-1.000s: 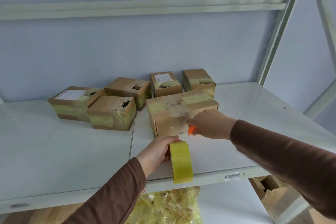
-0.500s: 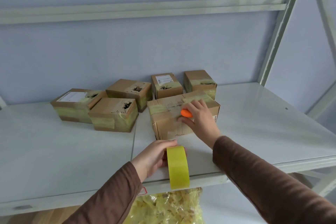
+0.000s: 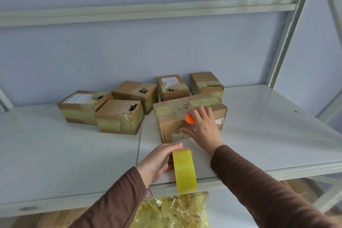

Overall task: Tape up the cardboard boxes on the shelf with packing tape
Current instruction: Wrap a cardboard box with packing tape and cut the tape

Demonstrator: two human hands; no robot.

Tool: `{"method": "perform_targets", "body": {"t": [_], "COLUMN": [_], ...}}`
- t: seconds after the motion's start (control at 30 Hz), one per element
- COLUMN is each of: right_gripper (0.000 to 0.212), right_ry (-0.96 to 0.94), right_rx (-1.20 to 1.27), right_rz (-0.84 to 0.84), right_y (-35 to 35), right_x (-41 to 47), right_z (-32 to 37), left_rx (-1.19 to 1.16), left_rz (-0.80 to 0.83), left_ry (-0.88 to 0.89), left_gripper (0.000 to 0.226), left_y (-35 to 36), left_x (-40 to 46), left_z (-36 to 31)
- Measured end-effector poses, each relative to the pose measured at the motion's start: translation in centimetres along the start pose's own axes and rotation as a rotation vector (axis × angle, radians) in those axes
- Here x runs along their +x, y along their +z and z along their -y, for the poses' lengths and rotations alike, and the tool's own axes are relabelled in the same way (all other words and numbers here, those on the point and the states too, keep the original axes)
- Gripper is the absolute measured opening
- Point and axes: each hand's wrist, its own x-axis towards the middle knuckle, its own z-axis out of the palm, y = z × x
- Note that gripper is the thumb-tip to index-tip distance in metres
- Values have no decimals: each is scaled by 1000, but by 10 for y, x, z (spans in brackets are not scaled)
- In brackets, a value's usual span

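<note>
The shelf [image 3: 55, 153] lies bare across its near left, from eight to ten o'clock, and again at its right from two to four o'clock, where a hand could pass freely. Five taped boxes [image 3: 118, 116] crowd the back from ten to one o'clock, touching or just beside one another. The near box [image 3: 170, 127] at twelve, the right hand [image 3: 201, 126] on it and the left hand [image 3: 161, 161] gripping the tape roll [image 3: 185, 170] block the middle.

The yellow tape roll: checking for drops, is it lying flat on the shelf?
No, the left hand holds the yellow tape roll upright.
</note>
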Motion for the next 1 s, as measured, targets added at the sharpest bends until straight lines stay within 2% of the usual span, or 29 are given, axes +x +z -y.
{"method": "perform_targets", "body": {"t": [0.13, 0.27, 0.37, 0.47, 0.53, 0.63, 0.67, 0.8, 0.9, 1.0], "right_gripper": [53, 19, 10, 14, 28, 26, 29, 46, 41, 39], "right_ry": [-62, 108, 315, 373, 369, 367, 375, 387, 443, 515], "right_rx": [-17, 277, 595, 866, 1019, 1047, 1043, 981, 977, 1039], "right_rz": [-13, -185, -174, -45, 68, 259, 275, 161, 201, 263], "right_y": [-1, -16, -48, -80, -99, -117, -122, -148, -158, -164], "right_x": [-3, 0, -15, -43, -62, -84, -85, -74, -75, -73], "right_z": [-7, 4, 17, 32, 45, 65, 70, 76, 79, 81], "left_rx": [-13, 64, 55, 56, 71, 87, 117, 233, 138, 332], "left_rz": [6, 34, 13, 8, -5, -32, -27, -88, -192, -166], "left_ry": [38, 93, 172, 243, 285, 329, 344, 447, 540, 531], "left_gripper": [34, 29, 27, 29, 31, 31, 30, 29, 26, 24], "left_y": [-2, 1, -1, -3, -1, 7, 10, 18, 0, -14], "left_x": [0, -4, -3, 0, 5, 12, 14, 22, 33, 52], "left_z": [1, -2, -7, -14, -19, -30, -36, -75, -122, -152]}}
